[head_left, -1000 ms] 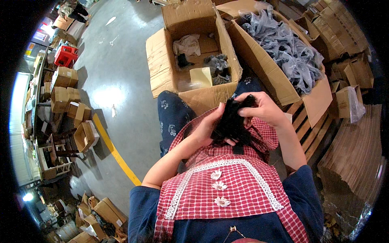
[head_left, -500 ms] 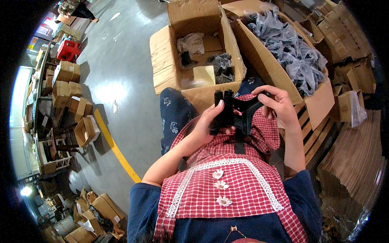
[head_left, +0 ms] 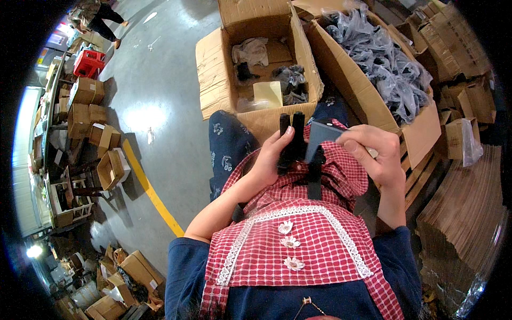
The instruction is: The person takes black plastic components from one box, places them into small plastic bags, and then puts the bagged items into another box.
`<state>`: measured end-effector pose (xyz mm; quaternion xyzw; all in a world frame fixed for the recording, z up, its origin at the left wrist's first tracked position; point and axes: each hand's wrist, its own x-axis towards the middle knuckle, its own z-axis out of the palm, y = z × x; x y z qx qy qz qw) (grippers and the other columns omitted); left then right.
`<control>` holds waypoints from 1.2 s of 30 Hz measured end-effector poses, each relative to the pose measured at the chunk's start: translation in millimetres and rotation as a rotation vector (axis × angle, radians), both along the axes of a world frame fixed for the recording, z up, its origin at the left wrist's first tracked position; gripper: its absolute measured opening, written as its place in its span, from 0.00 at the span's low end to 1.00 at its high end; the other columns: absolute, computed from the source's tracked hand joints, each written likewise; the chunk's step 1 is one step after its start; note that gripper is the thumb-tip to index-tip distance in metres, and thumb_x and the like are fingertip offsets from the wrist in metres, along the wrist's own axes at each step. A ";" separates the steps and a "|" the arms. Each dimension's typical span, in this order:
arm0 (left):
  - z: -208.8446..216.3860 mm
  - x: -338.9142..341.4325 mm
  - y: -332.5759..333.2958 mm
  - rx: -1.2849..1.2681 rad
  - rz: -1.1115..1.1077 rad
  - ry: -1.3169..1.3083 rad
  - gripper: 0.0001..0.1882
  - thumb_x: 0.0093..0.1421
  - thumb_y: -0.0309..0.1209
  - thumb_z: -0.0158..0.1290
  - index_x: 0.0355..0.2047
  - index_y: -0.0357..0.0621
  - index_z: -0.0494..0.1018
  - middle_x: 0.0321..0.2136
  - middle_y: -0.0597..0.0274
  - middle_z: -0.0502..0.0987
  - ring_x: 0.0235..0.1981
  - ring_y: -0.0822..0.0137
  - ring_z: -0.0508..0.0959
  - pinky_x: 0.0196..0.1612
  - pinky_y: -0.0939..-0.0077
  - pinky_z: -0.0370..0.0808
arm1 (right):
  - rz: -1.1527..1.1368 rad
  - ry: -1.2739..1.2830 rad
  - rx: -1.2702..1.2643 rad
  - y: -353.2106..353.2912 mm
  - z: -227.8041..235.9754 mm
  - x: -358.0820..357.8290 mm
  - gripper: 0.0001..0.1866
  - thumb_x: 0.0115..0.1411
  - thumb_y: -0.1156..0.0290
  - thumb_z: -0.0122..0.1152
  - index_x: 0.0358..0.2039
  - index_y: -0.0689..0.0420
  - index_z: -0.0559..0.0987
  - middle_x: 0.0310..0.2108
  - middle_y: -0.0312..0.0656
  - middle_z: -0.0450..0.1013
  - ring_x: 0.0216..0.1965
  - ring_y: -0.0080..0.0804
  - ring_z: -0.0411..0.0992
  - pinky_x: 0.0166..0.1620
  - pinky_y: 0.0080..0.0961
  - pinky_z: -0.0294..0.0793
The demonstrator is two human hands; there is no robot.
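Note:
Over my lap, my left hand (head_left: 268, 161) is wrapped round a black bundle (head_left: 288, 146) with two upright, finger-like ends; its exact kind I cannot make out. A black strap (head_left: 314, 184) hangs from it against my red checked apron (head_left: 298, 245). My right hand (head_left: 377, 152) is closed on the outer end of a flat, dark grey flap (head_left: 322, 138), which slants down to the bundle. Whether flap and bundle are one piece is hidden. Right before my knees stands an open cardboard box (head_left: 213, 69), with dark items and clear plastic inside.
To the right, a long carton (head_left: 352, 69) is full of dark items in clear bags (head_left: 392, 74). Stacked flat cardboard (head_left: 458, 213) lies at far right. Small boxes (head_left: 112, 170) and a red crate (head_left: 89, 63) line the left. A person (head_left: 98, 18) bends at upper left.
The black strap-like part in my right hand has turned and now shows a flat grey face. My right hand's fingers have closed more and rolled over. The distant person has come further into view.

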<state>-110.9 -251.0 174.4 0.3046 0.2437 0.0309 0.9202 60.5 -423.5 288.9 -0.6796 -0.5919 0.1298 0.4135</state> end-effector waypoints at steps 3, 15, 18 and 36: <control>-6.7 0.7 -2.5 -0.018 0.037 0.012 0.20 0.71 0.46 0.46 0.53 0.44 0.69 0.41 0.58 0.80 0.34 0.66 0.83 0.30 0.75 0.82 | -0.019 -0.195 0.027 -1.8 8.0 -11.7 0.13 0.56 0.75 0.67 0.43 0.61 0.81 0.36 0.48 0.80 0.37 0.44 0.80 0.41 0.32 0.79; -16.9 0.5 -5.6 0.174 0.140 -0.036 0.19 0.71 0.44 0.48 0.53 0.44 0.70 0.41 0.60 0.80 0.38 0.65 0.82 0.39 0.69 0.82 | 0.238 -0.501 -0.093 11.6 -2.8 -38.4 0.13 0.51 0.73 0.58 0.38 0.62 0.78 0.29 0.43 0.73 0.32 0.39 0.76 0.36 0.31 0.77; -13.6 -0.6 -6.8 0.133 0.104 -0.030 0.17 0.71 0.43 0.48 0.53 0.46 0.70 0.40 0.61 0.80 0.39 0.66 0.81 0.41 0.70 0.81 | 0.263 -0.552 -0.110 16.7 -8.5 -41.1 0.13 0.51 0.73 0.57 0.38 0.61 0.78 0.29 0.43 0.72 0.32 0.38 0.75 0.36 0.30 0.76; -44.1 7.1 14.2 0.609 -0.492 0.014 0.39 0.46 0.15 0.52 0.63 0.33 0.63 0.55 0.54 0.74 0.56 0.61 0.73 0.60 0.68 0.68 | 0.369 -0.069 -0.224 66.7 -68.7 3.6 0.26 0.54 0.77 0.62 0.56 0.52 0.76 0.49 0.50 0.73 0.49 0.50 0.75 0.49 0.36 0.77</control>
